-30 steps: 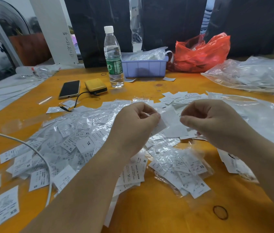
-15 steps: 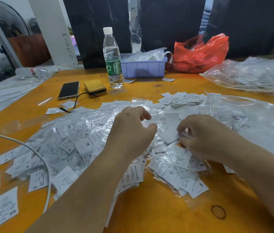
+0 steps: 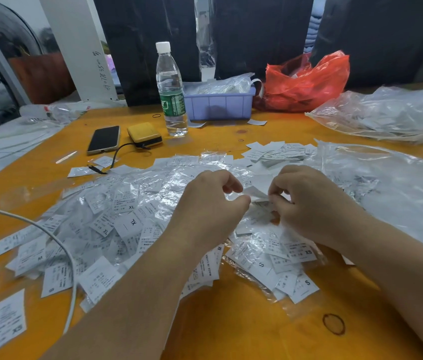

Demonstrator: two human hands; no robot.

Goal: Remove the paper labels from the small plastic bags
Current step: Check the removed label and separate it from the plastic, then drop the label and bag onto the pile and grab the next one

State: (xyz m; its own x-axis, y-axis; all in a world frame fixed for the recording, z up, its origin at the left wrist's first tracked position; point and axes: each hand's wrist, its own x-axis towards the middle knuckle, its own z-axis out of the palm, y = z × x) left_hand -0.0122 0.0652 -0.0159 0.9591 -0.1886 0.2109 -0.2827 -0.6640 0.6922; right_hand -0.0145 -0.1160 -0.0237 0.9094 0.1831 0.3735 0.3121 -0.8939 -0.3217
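Observation:
A wide heap of small clear plastic bags with white paper size labels (image 3: 127, 219) covers the middle of the orange table (image 3: 231, 320). My left hand (image 3: 210, 203) and my right hand (image 3: 306, 201) meet over the heap, fingers curled. Between them they pinch one small bag with a white label (image 3: 256, 194), the left at its left edge, the right at its right edge. A stack of loose white labels (image 3: 280, 152) lies just beyond my hands. More bagged labels (image 3: 278, 258) lie below my right wrist.
A water bottle (image 3: 171, 92), a blue bin (image 3: 220, 102), a red plastic bag (image 3: 306, 81), a phone (image 3: 104, 139) and a yellow power bank (image 3: 144, 135) stand at the back. Large clear bags (image 3: 387, 113) lie right. A white cable (image 3: 49, 235) crosses the left.
Both hands dropped from above the heap down to it, my right hand picked up a small bag, and the hands have now come together on it.

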